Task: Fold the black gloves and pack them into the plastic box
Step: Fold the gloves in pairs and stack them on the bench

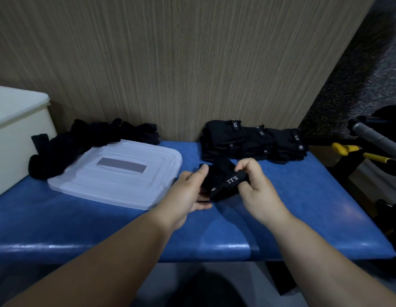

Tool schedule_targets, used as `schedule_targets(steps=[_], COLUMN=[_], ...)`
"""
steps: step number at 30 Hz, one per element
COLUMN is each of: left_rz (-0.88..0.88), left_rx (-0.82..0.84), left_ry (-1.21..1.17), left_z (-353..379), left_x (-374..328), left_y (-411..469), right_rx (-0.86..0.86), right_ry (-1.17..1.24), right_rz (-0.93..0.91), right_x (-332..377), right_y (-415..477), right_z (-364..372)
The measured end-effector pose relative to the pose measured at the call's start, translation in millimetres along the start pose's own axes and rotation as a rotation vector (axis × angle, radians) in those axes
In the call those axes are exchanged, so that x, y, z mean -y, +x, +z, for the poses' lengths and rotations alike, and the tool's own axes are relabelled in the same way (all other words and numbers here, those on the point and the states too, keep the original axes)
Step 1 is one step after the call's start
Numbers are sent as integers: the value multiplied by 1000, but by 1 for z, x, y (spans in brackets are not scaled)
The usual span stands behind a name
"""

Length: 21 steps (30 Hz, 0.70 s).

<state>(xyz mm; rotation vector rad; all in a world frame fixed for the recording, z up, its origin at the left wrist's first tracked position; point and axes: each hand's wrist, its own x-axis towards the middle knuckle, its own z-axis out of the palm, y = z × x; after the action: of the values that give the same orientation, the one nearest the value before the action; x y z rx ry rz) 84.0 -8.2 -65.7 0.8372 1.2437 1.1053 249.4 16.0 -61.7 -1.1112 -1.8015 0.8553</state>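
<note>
A black glove [223,181] with a white "5.11" strap hangs just above the blue bench between both hands. My left hand [188,191] holds its left side, thumb on top. My right hand [256,187] pinches the strap end with curled fingers. Behind them, a neat stack of black gloves [254,142] lies at the back right. A loose heap of black gloves [81,142] lies at the back left. The white plastic box [17,134] stands at the far left, and its inside is hidden. Its clear lid [117,176] lies flat on the bench.
The blue padded bench [303,207] ends at a rounded front edge near me. A wood-grain wall rises right behind it. At the right, off the bench, are a grey bar [376,138] and yellow-handled tools [345,149].
</note>
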Motion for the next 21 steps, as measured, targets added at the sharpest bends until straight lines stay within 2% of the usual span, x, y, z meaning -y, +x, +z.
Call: schedule_targets(steps=[5,9,12,14,17,21], left_rz=[54,101,105,91,56,8], left_rx=[-207,-295,-317,-324,-296,-168], left_ry=[-207,-323,-303,-244,-233,-260], left_z=[-3,-3,-3,-4,-5,2], left_x=[-1,-5,-2,1,2,2], left_y=[8,10,12,14,15,10], right_rx=[188,242,318,369,289,183], right_ry=[-5,22,147,331,571,559], right_rz=[46,111,151,243,452,672], right_x=[6,5,0,1,1,4], right_y=[-6,-6,-5,-5,-3,2], right_z=[0,-1,-4,-5,-4,-1])
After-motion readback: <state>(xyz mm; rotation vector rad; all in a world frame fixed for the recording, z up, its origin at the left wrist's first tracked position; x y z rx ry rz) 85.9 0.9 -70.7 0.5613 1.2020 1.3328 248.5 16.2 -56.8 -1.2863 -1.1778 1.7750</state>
